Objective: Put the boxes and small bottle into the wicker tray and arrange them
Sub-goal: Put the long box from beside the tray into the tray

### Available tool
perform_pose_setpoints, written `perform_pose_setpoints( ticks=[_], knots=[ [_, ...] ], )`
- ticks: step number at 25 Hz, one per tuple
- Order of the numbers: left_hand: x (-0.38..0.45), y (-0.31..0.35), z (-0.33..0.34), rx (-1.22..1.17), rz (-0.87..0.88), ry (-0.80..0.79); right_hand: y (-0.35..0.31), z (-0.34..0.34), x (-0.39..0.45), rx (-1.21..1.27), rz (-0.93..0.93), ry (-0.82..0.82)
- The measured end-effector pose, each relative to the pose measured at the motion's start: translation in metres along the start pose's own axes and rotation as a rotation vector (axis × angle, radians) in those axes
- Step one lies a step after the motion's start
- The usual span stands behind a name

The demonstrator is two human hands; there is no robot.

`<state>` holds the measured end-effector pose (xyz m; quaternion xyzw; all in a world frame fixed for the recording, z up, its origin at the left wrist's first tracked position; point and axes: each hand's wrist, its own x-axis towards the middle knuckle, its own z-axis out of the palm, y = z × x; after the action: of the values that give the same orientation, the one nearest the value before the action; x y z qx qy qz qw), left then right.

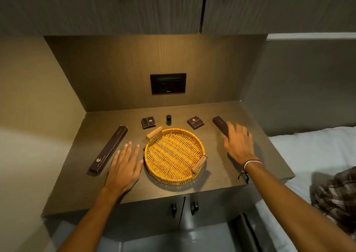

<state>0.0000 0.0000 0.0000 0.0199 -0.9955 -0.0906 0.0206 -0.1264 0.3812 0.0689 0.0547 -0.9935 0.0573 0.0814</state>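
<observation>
Long box under right grip

The round tray is woven wicker, glossy honey-yellow strands, ribbed and rough, with two smooth pale wooden handles. It sits on a counter of matt grey-brown wood grain, and the back panel has the same finish. The long box on the left looks like dark matt card with gold print, as do the two small square boxes. The little bottle is shiny green with a black cap. Black plastic socket plate, faintly glossy. White smooth bedsheet; checked cloth.
</observation>
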Motion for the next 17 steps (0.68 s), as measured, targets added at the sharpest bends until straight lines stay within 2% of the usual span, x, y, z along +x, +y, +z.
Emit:
perform_pose_setpoints(
  ticks=[4,7,10,13,15,17],
  knots=[
    [-0.002,0.001,-0.003,0.026,0.002,0.033,0.002,-0.006,0.011,0.046,0.141,-0.126],
    [-0.003,0.002,-0.001,0.025,0.002,0.037,-0.002,-0.009,0.014,0.158,0.238,-0.133],
    [-0.002,0.001,-0.002,0.022,-0.002,0.024,-0.011,-0.028,0.023,0.486,0.419,-0.113],
    [-0.001,-0.001,0.001,0.023,0.002,0.023,-0.028,-0.051,0.033,0.760,0.471,-0.137],
    [0.000,-0.002,0.003,0.021,0.001,0.032,-0.044,-0.065,0.036,1.006,0.469,-0.236],
    [0.001,-0.004,0.004,0.009,0.002,0.036,-0.063,-0.072,0.036,1.144,0.448,-0.405]
  ],
)
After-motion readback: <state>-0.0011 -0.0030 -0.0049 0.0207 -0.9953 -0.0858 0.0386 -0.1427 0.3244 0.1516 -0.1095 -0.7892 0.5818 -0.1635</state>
